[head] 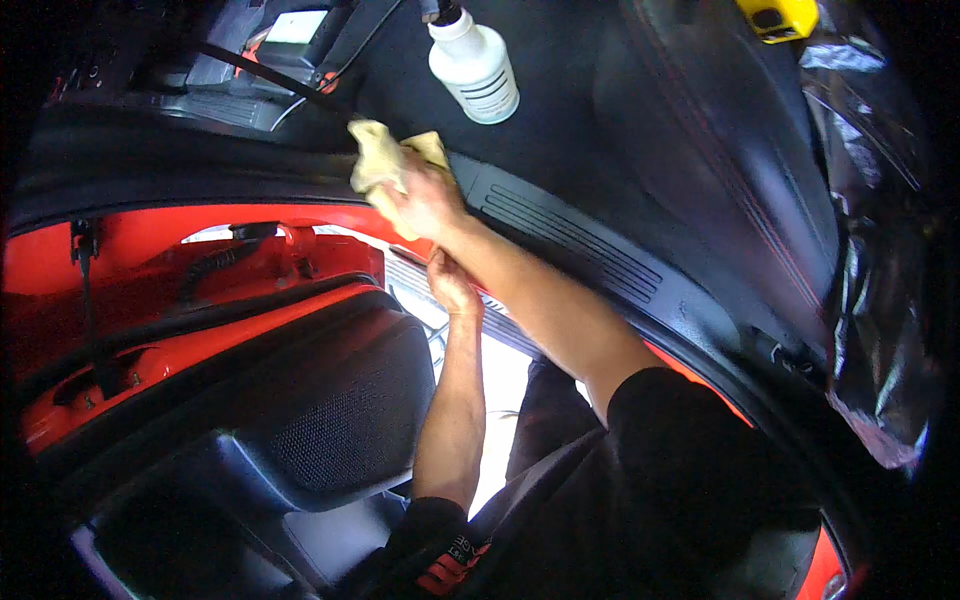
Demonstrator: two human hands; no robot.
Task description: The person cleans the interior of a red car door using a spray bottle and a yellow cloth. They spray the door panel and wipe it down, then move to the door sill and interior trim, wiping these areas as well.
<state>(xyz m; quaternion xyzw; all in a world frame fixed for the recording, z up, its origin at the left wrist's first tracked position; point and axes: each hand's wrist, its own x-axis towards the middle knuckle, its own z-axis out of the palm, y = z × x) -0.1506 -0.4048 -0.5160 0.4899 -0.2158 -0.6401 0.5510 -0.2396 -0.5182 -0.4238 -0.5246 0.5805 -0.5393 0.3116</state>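
My right hand (435, 199) is closed on a yellow cloth (377, 159), at the black inner edge of the car's door opening. The cloth bunches out past the fingers, and hand and cloth are slightly blurred. Just below the right wrist is my left hand (456, 289), its fingers bent near the red sill; whether it grips anything is hidden. Beyond the cloth, a white plastic spray bottle (484, 82) bearing writing is on the dark car floor, its spray head cut off by the upper edge of the view. A ribbed sill trim (574, 244) runs right of my right hand.
The open car door (337, 412), with a dark inner panel and red frame, fills the lower left. At the upper left, a black strap or bar (262, 71) and a thin cable cross the interior. A yellow object (780, 19) and crumpled dark plastic sheeting (877, 300) are at the right.
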